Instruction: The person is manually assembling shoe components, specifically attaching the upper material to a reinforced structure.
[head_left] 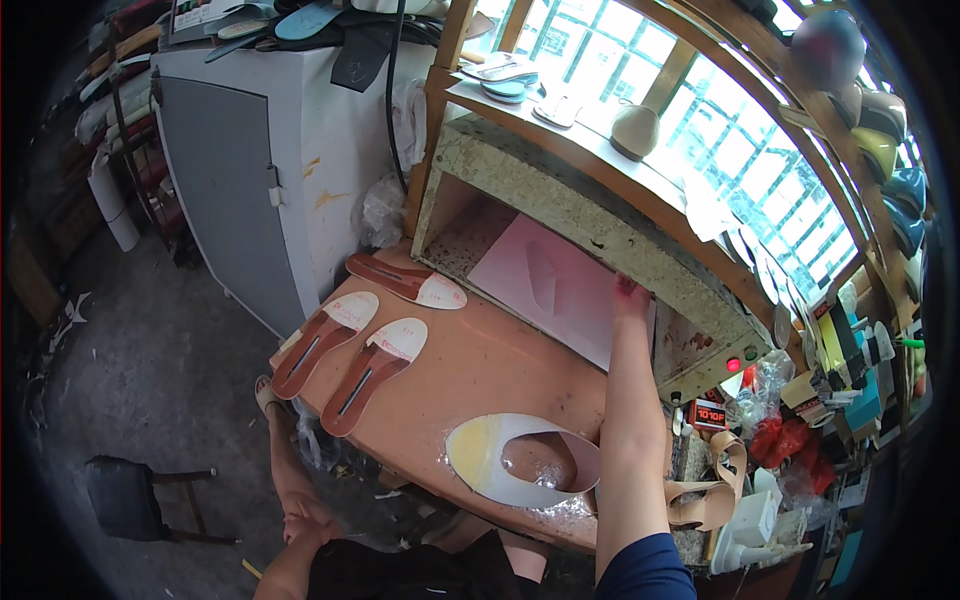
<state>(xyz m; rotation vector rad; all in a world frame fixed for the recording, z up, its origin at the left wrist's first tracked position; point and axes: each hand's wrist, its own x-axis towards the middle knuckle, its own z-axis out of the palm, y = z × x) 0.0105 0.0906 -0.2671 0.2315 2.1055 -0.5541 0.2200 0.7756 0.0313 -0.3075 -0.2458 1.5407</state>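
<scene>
My right hand (631, 296) reaches into the opening of a low, speckled metal box (560, 180), over the right part of a pink sheet (545, 275) lying inside. Its fingertips are partly hidden, so their grip is unclear. At the lower left, my left hand (312, 526) rests against a bare leg (287, 455), fingers loosely laid out and nothing visible in them. A white shoe upper (480, 462) with a yellowish end stands on the brown worktable (500, 370), near my right forearm. Brown-and-white insoles (375, 372) lie to its left, with another (408, 281) farther back.
A grey-doored white cabinet (222, 180) stands at the far left. Shoe parts line the windowsill (570, 130). Beige sandal parts (712, 492) and plastic bags (782, 440) crowd the right side. A dark stool (125, 500) stands on the floor.
</scene>
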